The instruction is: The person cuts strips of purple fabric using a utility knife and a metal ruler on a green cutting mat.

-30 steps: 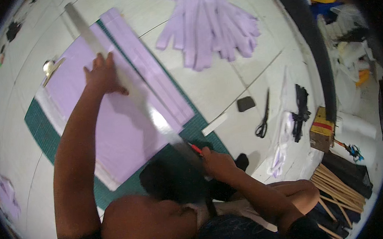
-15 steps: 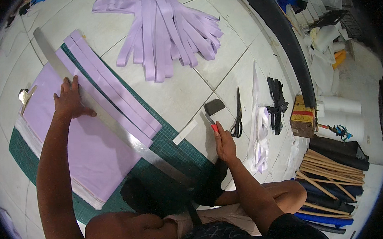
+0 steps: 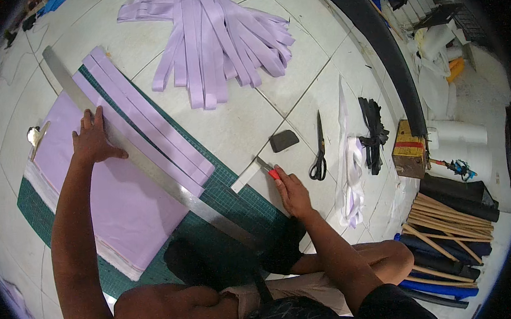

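Now, left hand: your left hand (image 3: 93,143) lies flat, fingers spread, pressing the long metal ruler (image 3: 150,166) onto the lilac fabric stack (image 3: 103,198).
Right hand: your right hand (image 3: 292,193) rests on the tiled floor (image 3: 235,120), just off the green cutting mat (image 3: 234,199), fingers curled around a red-handled cutter (image 3: 268,169) whose blade points up and left, away from you.
Ruler axis: it runs diagonally from far left to near centre; its near end stops just short of your knees.
Nearer hand: your left is on the ruler; your right is off to the ruler's right, near its lower end.
Cut strips: about three lilac strips (image 3: 155,139) lie beside the ruler's right edge, parallel to it.
Loose pile: many lilac strips (image 3: 213,39), too overlapped to count, lie farther out.
Other counts: one ruler, one cutter, one pair of scissors (image 3: 318,150), one dark small block (image 3: 283,140).
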A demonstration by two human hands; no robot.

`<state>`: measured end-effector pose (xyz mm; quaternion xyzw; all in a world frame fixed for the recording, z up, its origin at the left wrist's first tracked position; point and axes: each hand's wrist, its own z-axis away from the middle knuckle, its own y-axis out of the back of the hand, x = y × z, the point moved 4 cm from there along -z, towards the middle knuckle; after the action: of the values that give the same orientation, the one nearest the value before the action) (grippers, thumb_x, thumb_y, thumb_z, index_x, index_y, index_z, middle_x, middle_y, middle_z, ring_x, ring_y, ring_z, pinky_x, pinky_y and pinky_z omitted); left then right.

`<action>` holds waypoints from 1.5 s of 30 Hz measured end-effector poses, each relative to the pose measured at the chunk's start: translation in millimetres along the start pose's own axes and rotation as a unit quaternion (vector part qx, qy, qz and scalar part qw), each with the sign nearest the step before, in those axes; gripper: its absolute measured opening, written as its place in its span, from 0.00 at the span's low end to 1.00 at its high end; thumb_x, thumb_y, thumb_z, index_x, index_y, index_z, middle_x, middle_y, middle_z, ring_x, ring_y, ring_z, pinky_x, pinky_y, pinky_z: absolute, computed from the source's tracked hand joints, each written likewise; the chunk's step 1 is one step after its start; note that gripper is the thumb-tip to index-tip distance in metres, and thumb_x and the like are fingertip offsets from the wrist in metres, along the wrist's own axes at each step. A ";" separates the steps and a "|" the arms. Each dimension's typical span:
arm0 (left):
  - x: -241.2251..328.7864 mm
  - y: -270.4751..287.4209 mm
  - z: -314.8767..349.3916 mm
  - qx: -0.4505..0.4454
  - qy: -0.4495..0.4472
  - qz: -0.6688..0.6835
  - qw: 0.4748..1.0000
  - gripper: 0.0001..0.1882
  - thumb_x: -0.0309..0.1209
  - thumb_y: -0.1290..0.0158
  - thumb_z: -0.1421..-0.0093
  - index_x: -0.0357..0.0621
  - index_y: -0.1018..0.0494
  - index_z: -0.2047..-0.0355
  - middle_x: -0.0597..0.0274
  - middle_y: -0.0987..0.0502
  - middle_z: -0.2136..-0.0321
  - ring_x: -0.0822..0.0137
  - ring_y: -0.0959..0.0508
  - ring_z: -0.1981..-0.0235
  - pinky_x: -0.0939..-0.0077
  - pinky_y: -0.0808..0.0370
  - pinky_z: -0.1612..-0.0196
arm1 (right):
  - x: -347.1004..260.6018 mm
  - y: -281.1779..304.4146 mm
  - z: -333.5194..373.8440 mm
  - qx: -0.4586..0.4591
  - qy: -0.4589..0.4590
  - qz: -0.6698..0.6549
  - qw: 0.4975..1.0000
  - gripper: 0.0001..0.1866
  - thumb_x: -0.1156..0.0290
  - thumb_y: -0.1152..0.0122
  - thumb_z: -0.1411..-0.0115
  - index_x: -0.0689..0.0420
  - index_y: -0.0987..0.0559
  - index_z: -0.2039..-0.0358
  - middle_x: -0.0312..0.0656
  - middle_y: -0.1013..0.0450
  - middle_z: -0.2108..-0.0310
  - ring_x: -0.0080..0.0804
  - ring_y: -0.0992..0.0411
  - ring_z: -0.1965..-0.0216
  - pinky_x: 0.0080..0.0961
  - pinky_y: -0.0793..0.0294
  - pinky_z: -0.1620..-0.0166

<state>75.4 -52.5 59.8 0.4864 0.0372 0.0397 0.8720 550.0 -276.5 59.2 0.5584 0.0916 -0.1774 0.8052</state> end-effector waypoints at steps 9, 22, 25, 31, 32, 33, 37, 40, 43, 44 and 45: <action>7.2 0.5 0.0 0.007 -0.007 0.002 1.000 0.80 0.50 0.22 0.79 0.49 0.59 0.28 0.42 0.55 0.29 0.45 0.48 0.29 0.35 0.45 0.34 | 46.2 -6.3 -10.1 0.055 -0.200 -0.478 0.853 0.24 0.45 0.54 0.29 0.55 0.29 0.52 0.34 0.34 0.80 0.22 0.34 0.83 0.23 0.34 0.82; 9.6 2.8 -0.6 0.001 -0.029 -0.005 1.000 0.78 0.55 0.24 0.73 0.45 0.59 0.28 0.37 0.55 0.30 0.40 0.49 0.30 0.33 0.45 0.35 | 99.6 -7.8 -14.4 0.188 -0.338 -0.418 0.822 0.24 0.42 0.53 0.31 0.49 0.28 0.51 0.29 0.43 0.86 0.19 0.44 0.90 0.22 0.43 0.88; 13.2 6.6 3.5 0.009 -0.038 -0.005 0.999 0.77 0.56 0.24 0.73 0.45 0.59 0.28 0.37 0.55 0.30 0.42 0.49 0.29 0.34 0.45 0.35 | 61.3 22.4 -36.6 0.220 -0.241 -0.354 0.877 0.21 0.50 0.55 0.28 0.56 0.29 0.54 0.34 0.35 0.80 0.21 0.39 0.86 0.20 0.40 0.84; 1.0 -2.9 2.5 0.004 -0.024 -0.014 1.000 0.77 0.58 0.25 0.74 0.47 0.59 0.28 0.40 0.54 0.29 0.45 0.49 0.29 0.37 0.44 0.35 | -159.1 -30.2 -88.5 -0.051 0.084 -0.132 0.986 0.18 0.64 0.53 0.30 0.59 0.35 0.45 0.58 0.25 0.73 0.55 0.23 0.71 0.45 0.27 0.67; 2.1 -4.2 1.8 0.002 -0.024 -0.014 1.000 0.78 0.58 0.25 0.74 0.47 0.59 0.28 0.41 0.54 0.29 0.45 0.49 0.29 0.37 0.44 0.35 | -193.4 -36.7 -94.6 -0.105 0.053 -0.095 0.988 0.17 0.64 0.53 0.31 0.60 0.36 0.47 0.65 0.25 0.69 0.66 0.25 0.66 0.52 0.28 0.63; 4.8 -1.6 0.8 0.005 -0.025 -0.015 1.000 0.78 0.58 0.25 0.74 0.48 0.59 0.28 0.41 0.54 0.29 0.45 0.49 0.29 0.38 0.44 0.35 | -219.2 -42.5 -101.8 -0.125 0.087 -0.069 0.986 0.17 0.63 0.53 0.31 0.61 0.37 0.49 0.67 0.26 0.69 0.68 0.26 0.65 0.56 0.29 0.61; 9.7 -0.4 -1.3 0.010 -0.023 -0.020 0.999 0.78 0.59 0.25 0.75 0.49 0.58 0.28 0.42 0.55 0.29 0.46 0.48 0.29 0.38 0.43 0.36 | -288.0 -72.0 -128.1 -0.127 0.158 -0.042 0.978 0.14 0.65 0.52 0.33 0.63 0.36 0.54 0.64 0.25 0.70 0.66 0.25 0.66 0.56 0.28 0.60; 9.1 -2.1 -0.8 0.009 -0.016 -0.024 1.000 0.79 0.59 0.25 0.75 0.49 0.59 0.28 0.43 0.55 0.29 0.47 0.48 0.29 0.38 0.43 0.36 | -308.7 -81.2 -140.1 -0.110 0.166 -0.030 0.980 0.12 0.69 0.53 0.35 0.62 0.36 0.54 0.60 0.24 0.70 0.62 0.24 0.67 0.55 0.26 0.61; 7.7 -1.8 -1.2 0.004 -0.011 -0.027 1.000 0.79 0.59 0.25 0.76 0.50 0.59 0.28 0.44 0.55 0.29 0.47 0.48 0.29 0.39 0.43 0.35 | -312.9 -83.4 -144.3 -0.101 0.181 -0.016 0.978 0.12 0.70 0.54 0.35 0.61 0.36 0.54 0.58 0.23 0.71 0.60 0.23 0.68 0.55 0.25 0.63; 7.2 -2.1 -1.3 0.003 -0.010 -0.027 1.000 0.79 0.59 0.25 0.76 0.50 0.59 0.28 0.44 0.55 0.29 0.47 0.48 0.29 0.39 0.43 0.35 | -312.9 -84.1 -144.6 -0.100 0.187 -0.012 0.977 0.12 0.70 0.54 0.35 0.60 0.36 0.54 0.58 0.23 0.71 0.60 0.23 0.68 0.55 0.25 0.63; 6.3 -2.6 -1.2 0.004 -0.008 -0.026 1.000 0.79 0.59 0.25 0.76 0.50 0.59 0.28 0.44 0.55 0.29 0.47 0.48 0.29 0.39 0.44 0.35 | -313.0 -85.2 -144.6 -0.098 0.188 -0.014 0.977 0.12 0.69 0.54 0.35 0.60 0.36 0.54 0.58 0.23 0.71 0.60 0.23 0.68 0.54 0.25 0.63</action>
<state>81.6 -52.2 56.8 0.4892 0.0430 0.0127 0.8710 236.2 -111.0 41.6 0.4987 0.2661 -0.0706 0.8219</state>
